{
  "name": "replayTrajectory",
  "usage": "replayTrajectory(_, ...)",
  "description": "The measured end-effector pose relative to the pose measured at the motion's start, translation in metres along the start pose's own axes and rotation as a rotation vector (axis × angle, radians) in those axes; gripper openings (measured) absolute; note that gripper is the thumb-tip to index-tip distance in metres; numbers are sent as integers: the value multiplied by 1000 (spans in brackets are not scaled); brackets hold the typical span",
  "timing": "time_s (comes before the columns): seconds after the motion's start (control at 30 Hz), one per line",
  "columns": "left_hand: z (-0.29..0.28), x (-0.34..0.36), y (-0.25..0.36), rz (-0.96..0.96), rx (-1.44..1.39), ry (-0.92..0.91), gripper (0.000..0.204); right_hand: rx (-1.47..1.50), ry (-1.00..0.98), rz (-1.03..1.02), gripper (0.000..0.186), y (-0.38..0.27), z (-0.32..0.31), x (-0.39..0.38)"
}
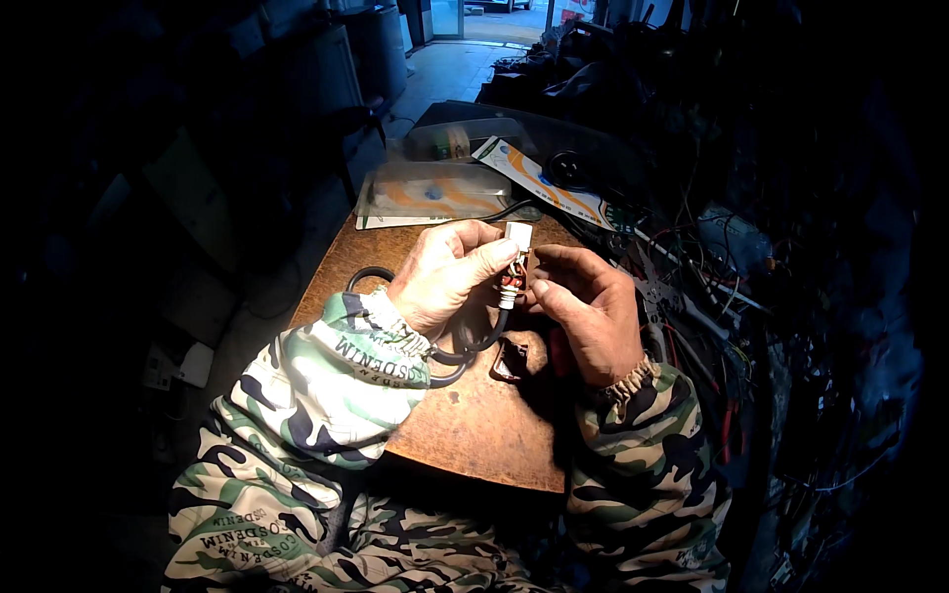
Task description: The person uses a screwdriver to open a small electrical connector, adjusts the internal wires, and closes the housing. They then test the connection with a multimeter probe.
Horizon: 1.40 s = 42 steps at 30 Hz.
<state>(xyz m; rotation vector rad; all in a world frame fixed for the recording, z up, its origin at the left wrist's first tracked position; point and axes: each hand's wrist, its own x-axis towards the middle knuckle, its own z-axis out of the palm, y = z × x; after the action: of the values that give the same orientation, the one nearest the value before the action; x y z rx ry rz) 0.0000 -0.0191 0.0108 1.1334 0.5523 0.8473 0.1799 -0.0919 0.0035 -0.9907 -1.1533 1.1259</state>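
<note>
My left hand grips a small white plug-like connector with red and white wire ends showing under it. A black cable runs down from the connector and loops over the brown wooden table. My right hand is closed beside the connector, its fingertips pinching at the wire ends. Both arms wear camouflage sleeves. A small dark reddish part lies on the table below my hands.
Clear plastic packages and a printed card strip lie at the table's far end, with a round black object near them. A tangle of wires and parts crowds the right side. The surroundings are dark; a lit floor shows beyond.
</note>
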Motion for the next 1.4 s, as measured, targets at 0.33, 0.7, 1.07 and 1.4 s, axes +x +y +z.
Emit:
replayTrajectory(0.33, -8, 5, -5, 6, -2, -24, 27, -90, -36, 44, 22, -4, 0, -2)
replayTrajectory(0.7, -5, 3, 12, 0, 218, 5, 32, -25, -56, 117, 24, -4, -5, -1)
replayTrajectory(1.07, -4, 7, 12, 51, 354, 4, 34, 0, 33, 94, 23, -8, -3, -1)
replayTrajectory(1.4, -3, 4, 12, 45, 364, -51, 29, -10, 58, 97, 18, -8, -2, -2)
